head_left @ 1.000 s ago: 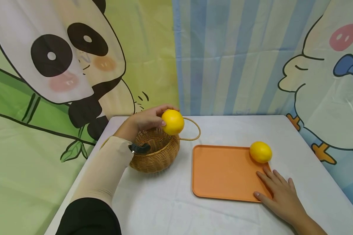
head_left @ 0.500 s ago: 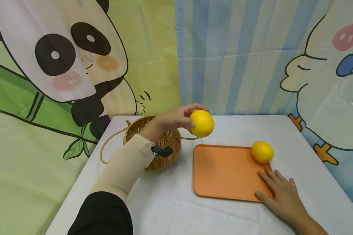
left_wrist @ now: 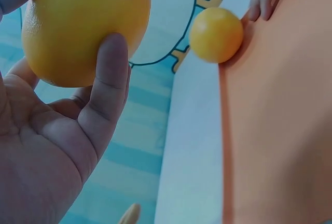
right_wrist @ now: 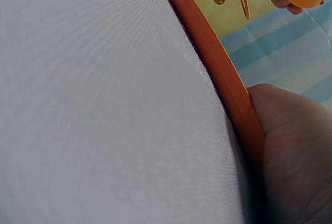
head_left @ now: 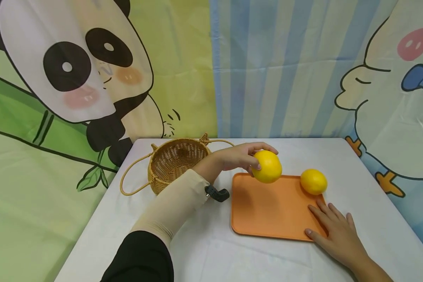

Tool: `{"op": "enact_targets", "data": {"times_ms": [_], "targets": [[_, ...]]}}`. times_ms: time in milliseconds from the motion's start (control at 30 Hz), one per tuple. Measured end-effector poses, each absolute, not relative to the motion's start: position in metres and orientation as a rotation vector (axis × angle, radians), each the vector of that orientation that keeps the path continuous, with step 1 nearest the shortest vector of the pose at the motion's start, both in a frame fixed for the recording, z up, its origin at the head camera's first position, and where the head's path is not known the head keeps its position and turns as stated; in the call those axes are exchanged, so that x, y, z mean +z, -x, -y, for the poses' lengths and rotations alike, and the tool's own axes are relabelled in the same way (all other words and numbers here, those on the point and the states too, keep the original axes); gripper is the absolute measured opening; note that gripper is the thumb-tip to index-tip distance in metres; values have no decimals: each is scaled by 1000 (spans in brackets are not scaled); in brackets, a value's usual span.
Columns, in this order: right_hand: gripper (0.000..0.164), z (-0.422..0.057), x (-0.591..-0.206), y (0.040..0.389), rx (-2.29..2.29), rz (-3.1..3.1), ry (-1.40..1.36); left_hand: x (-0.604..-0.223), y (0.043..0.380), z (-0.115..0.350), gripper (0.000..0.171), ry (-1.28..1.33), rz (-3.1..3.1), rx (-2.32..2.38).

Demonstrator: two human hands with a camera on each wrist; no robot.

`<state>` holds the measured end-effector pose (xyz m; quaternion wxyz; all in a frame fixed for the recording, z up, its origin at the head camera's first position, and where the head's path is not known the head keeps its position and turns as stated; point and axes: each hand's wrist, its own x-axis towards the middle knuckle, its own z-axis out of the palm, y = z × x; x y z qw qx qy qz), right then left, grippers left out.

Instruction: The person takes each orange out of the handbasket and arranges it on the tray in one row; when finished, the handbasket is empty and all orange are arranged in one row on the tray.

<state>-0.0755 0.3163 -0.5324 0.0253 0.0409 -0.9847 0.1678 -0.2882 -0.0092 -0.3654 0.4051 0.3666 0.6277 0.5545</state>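
A yellow lemon (head_left: pixel 267 167) is gripped between the thumb and fingers of my left hand (head_left: pixel 237 158), above the back edge of an orange tray (head_left: pixel 264 217). The left wrist view shows the fingers curled round this lemon (left_wrist: pixel 85 32). A second lemon (head_left: pixel 313 181) sits at the tray's far right corner. My right hand (head_left: pixel 338 237) rests on the tray's right edge with its fingers spread, just in front of that second lemon. In the right wrist view, part of the right hand (right_wrist: pixel 295 151) touches the tray's rim (right_wrist: pixel 218 63); its fingertips are hidden there.
A wicker basket (head_left: pixel 158 166) with looped handles stands left of the tray, partly behind my left forearm. A white cloth (head_left: pixel 211 258) covers the table. Curtains printed with a panda (head_left: pixel 77 66) and a white bird (head_left: pixel 398 133) hang behind it.
My left hand has carried the lemon from above the basket rightward, then lower, to over the tray's back edge. The basket has come more into view. The right hand has stayed in place.
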Motion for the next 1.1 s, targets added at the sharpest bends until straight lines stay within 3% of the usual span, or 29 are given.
{"op": "enact_targets", "data": {"times_ms": [533, 1100], "targets": [[91, -317, -532, 77, 510, 3051, -120, -388, 284, -14, 73, -858, -1495, 1398], [95, -316, -532, 76, 560, 3051, -108, -447, 286, -29, 71, -786, -1576, 1357]]}}
